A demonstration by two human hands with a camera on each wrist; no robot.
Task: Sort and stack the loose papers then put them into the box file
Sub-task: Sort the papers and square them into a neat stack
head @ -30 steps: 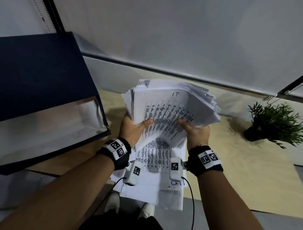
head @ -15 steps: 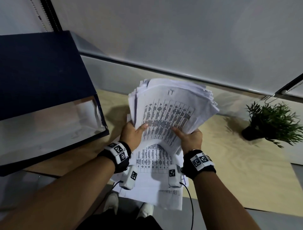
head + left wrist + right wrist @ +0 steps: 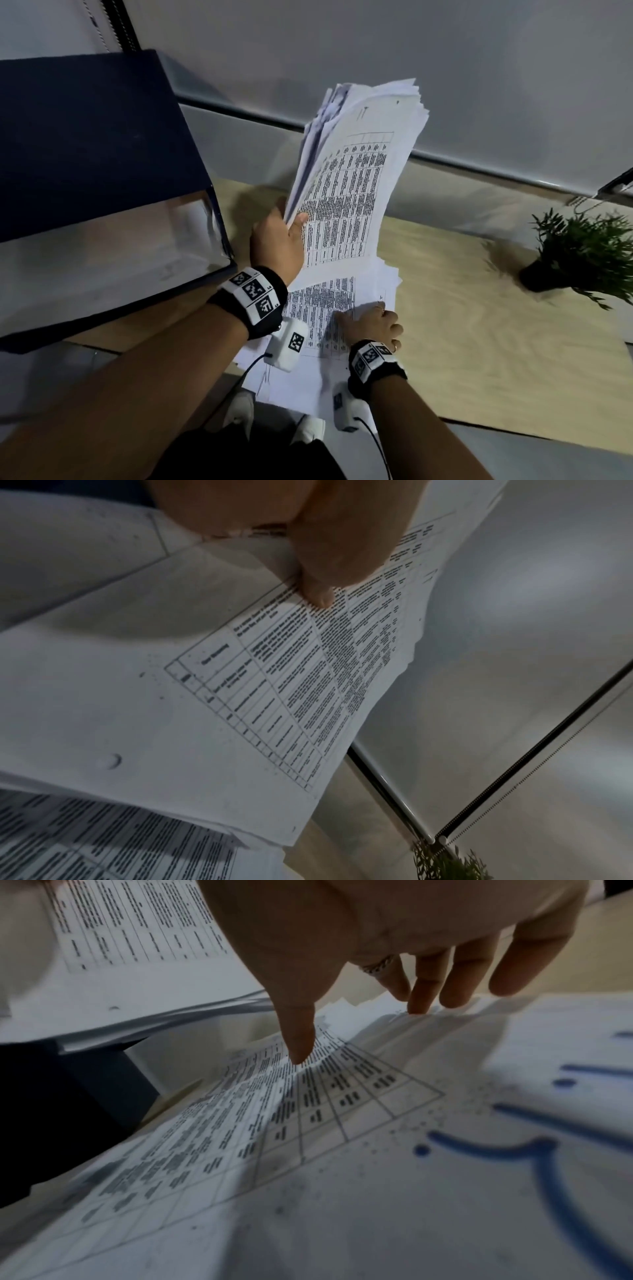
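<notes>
My left hand point(image 3: 291, 224) grips a thick stack of printed papers point(image 3: 352, 192) and holds it up, tilted, above the table. Its thumb point(image 3: 322, 588) presses on the front sheet point(image 3: 171, 696); the fingers are hidden behind the stack. More loose papers point(image 3: 318, 308) lie on the table below, some hanging over the near edge. My right hand point(image 3: 363, 313) rests on them with the thumb point(image 3: 298, 1047) on the top sheet point(image 3: 308, 1150) and the fingertips point(image 3: 424, 999) at its far edge. The dark blue box file point(image 3: 85, 164) stands open at the left.
A small potted plant point(image 3: 582, 253) stands at the right of the light wooden table point(image 3: 479, 325). A grey wall with a rail runs along the back. My shoes show below the table's near edge.
My right hand has let go of the stack and dropped onto the papers on the table. The left hand alone has lifted the stack higher and turned it more upright.
</notes>
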